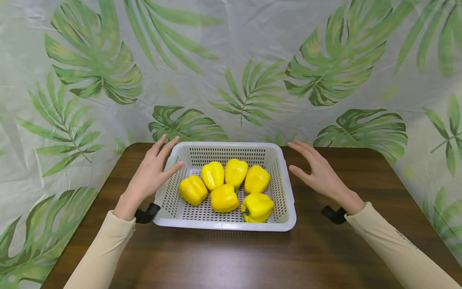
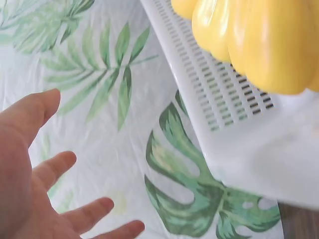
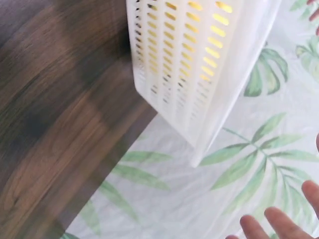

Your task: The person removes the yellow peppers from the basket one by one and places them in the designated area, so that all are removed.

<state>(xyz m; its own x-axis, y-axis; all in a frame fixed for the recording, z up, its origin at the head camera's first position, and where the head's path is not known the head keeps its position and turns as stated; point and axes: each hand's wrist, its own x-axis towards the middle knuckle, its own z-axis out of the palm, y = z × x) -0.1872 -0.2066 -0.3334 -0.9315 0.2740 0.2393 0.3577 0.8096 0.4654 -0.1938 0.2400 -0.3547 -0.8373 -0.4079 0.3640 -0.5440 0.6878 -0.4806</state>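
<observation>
A white perforated plastic basket (image 1: 223,225) stands on the table with several yellow bell peppers (image 1: 224,198) inside. At its left side is my left hand (image 1: 149,173), fingers spread and holding nothing, its thumb overlapping the rim in the head view. In the left wrist view those fingers are apart from the basket (image 2: 199,114). Off the basket's right side, my right hand (image 1: 319,172) hovers with fingers extended and nothing in them. The right wrist view shows the basket's slotted side wall (image 3: 174,64), peppers showing yellow through the slots, and a few fingertips at the lower right.
The dark wooden table (image 1: 216,261) extends in front of the basket and to both sides. Behind it hangs a pale cloth (image 1: 252,24) printed with green leaves, close to the table's back edge. A black strap (image 1: 147,213) is on the left wrist, another (image 1: 334,215) on the right.
</observation>
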